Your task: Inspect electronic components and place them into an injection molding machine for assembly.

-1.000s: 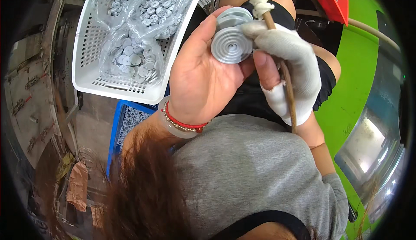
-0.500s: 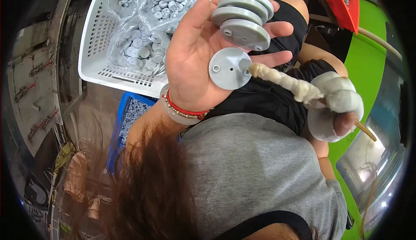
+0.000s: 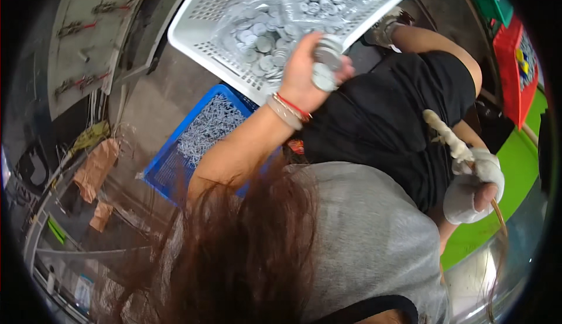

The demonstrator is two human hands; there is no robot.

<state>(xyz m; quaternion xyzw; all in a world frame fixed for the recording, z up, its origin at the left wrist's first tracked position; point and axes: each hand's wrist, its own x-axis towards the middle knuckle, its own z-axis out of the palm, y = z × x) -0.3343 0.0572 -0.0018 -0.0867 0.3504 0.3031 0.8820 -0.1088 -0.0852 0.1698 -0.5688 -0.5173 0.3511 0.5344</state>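
Several grey discs [image 3: 328,59], stacked unevenly, sit in the bare left hand [image 3: 302,75], upper centre of the frame. Thumb and fingers curl about them; exact count hard to tell. That hand is near the lower right edge of a white basket [image 3: 192,24], where small grey pieces [image 3: 267,62] lie in clear plastic. Right hand [image 3: 475,188], at the frame's right, wears a white glove, thumb tip bare, and grips a thin stick [image 3: 449,135], its wrapped pale end pointing up-left. Left of centre: blue tray [image 3: 179,132] holding slender grey pieces. Red bin [image 3: 507,52], upper right.
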